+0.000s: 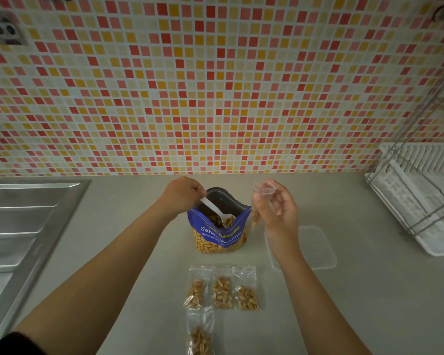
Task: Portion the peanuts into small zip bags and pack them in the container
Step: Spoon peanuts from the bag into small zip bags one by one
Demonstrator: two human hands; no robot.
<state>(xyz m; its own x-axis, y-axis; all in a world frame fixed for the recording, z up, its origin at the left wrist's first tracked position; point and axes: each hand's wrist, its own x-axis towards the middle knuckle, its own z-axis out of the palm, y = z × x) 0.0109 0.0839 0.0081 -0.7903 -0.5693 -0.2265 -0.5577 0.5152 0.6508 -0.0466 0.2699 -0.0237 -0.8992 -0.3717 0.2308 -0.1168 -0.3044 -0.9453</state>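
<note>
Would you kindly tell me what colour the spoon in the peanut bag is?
White; the spoon shows best in the head view.

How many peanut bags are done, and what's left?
Four filled zip bags lie on the counter. The left hand holds the spoon in the peanut bag while the right hand pinches a fifth zip bag open. No bag shows in the container yet.
</note>
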